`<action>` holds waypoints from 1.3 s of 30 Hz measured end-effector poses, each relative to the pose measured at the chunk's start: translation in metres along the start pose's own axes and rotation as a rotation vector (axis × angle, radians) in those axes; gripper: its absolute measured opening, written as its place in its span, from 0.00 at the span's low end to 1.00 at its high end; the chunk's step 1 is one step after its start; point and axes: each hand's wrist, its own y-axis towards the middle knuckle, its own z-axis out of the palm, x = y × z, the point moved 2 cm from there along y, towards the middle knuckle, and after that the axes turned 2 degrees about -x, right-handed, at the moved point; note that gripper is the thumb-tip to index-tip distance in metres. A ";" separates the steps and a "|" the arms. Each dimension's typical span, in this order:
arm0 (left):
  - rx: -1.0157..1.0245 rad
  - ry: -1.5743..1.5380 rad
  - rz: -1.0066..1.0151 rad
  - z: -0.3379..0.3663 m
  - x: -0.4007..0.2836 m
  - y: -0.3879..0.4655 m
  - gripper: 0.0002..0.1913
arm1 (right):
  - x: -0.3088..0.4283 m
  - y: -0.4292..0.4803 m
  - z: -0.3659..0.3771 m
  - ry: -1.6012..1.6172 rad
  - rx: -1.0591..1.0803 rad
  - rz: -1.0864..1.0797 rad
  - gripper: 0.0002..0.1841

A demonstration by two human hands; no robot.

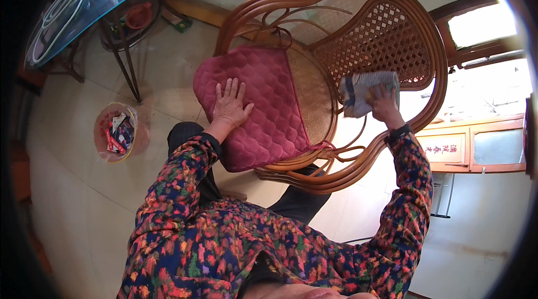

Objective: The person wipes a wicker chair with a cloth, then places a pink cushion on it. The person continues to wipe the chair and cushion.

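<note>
A rattan armchair [437, 63] with a curved wooden frame stands before me. Its seat [313, 84] is partly covered by a quilted dark-pink cushion [273, 118], tied on with cords [332, 152]. My left hand [231, 103] lies flat on the cushion near its front edge, fingers spread, holding nothing. On the right, my right hand [384, 103] presses a folded grey cloth [357, 93] with a dark stripe against the lower part of the woven cane backrest [384, 38]. Part of the backrest is hidden behind the cloth.
A clear plastic-lined waste bin [133, 118] with scraps stands on the tiled floor [75, 131] to the left. Farther up is a glass-topped table [105, 4] bearing a coiled white cable [63, 13]. An orange door or cabinet panel [445, 147] with writing stands at right.
</note>
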 end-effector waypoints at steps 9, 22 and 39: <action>0.062 -0.057 0.006 -0.001 0.004 0.001 0.42 | 0.001 -0.046 -0.031 1.621 0.214 0.498 0.20; 0.449 -2.342 -0.120 -0.117 -0.048 0.014 0.34 | 0.077 -0.074 -0.163 2.692 -0.053 -0.363 0.29; 0.212 -1.693 0.227 -0.150 -0.057 0.006 0.30 | 0.225 0.042 -0.158 2.746 -0.055 0.103 0.14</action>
